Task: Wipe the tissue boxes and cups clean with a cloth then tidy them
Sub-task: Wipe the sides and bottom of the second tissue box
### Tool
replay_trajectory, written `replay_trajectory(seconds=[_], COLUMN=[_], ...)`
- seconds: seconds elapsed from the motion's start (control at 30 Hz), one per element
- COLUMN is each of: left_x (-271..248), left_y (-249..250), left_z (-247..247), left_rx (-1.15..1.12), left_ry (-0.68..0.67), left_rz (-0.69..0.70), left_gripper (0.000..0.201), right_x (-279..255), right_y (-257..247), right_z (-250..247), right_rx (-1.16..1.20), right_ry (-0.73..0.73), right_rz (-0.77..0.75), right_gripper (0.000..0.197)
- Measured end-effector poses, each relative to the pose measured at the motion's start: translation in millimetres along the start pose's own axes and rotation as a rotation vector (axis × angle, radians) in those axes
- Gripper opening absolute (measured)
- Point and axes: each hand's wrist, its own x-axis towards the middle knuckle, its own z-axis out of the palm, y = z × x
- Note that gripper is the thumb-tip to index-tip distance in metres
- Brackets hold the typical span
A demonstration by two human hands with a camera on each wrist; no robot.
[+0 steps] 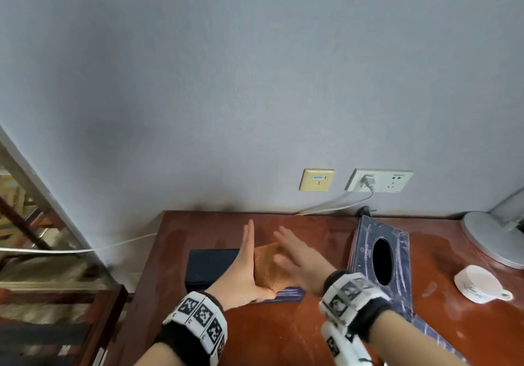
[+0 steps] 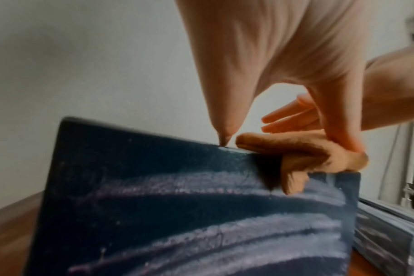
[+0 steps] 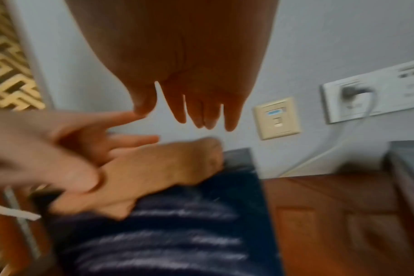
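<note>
A folded orange cloth (image 1: pixel 272 272) lies on top of a dark blue tissue box (image 1: pixel 212 266) at the table's left. My left hand (image 1: pixel 249 263) stands edge-on beside the cloth with straight fingers, and its thumb (image 2: pixel 338 121) presses the cloth (image 2: pixel 296 149) onto the box (image 2: pixel 177 205). My right hand (image 1: pixel 295 255) hovers just above the cloth (image 3: pixel 165 164), blurred, with fingers (image 3: pixel 201 112) spread and nothing in it. A second blue tissue box (image 1: pixel 365 246) with an oval opening lies to the right. Farther right, a white cup (image 1: pixel 479 283) lies on its side.
The red-brown wooden table (image 1: pixel 283 331) stands against a grey wall. A grey lamp base (image 1: pixel 487 238) sits at the back right. Wall sockets (image 1: pixel 378 179) with a plugged cable are behind the boxes. Wooden furniture (image 1: pixel 56 323) is left of the table.
</note>
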Motion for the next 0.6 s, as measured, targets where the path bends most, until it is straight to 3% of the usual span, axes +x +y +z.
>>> replay_trajectory(seconds=[0.07,0.13,0.27,0.33,0.4,0.5,0.6], left_x=[0,1,2,4,4,2,1], left_y=[-3,-7,-11,-12,-11,-7,-4], left_z=[-1,-3,-8,-7,-6,-6,-6], left_rx=[0.067,0.141,0.303,0.362,0.394,0.398,0.409], left_ry=[-0.025,-0.043,-0.061,-0.051,-0.035,-0.044,-0.064], left_rz=[0.006,0.007,-0.014,-0.021,-0.033,-0.052,-0.056], left_gripper=[0.138,0.138,0.131,0.126,0.121,0.116,0.116], right_x=[10,15,10,6,0,-9,-12], right_y=[-13,-10,8,16,26,42,59], right_z=[30,47,41,34,28,18,-1], right_rx=[-0.191,-0.319,-0.317,-0.291,-0.233,-0.076,0.05], right_ry=[-0.089,-0.056,-0.048,-0.054,-0.041,0.01,0.111], right_rz=[0.006,-0.012,-0.068,-0.037,-0.013,0.007,0.184], right_gripper=[0.067,0.088,0.098,0.088,0.06,0.055,0.049])
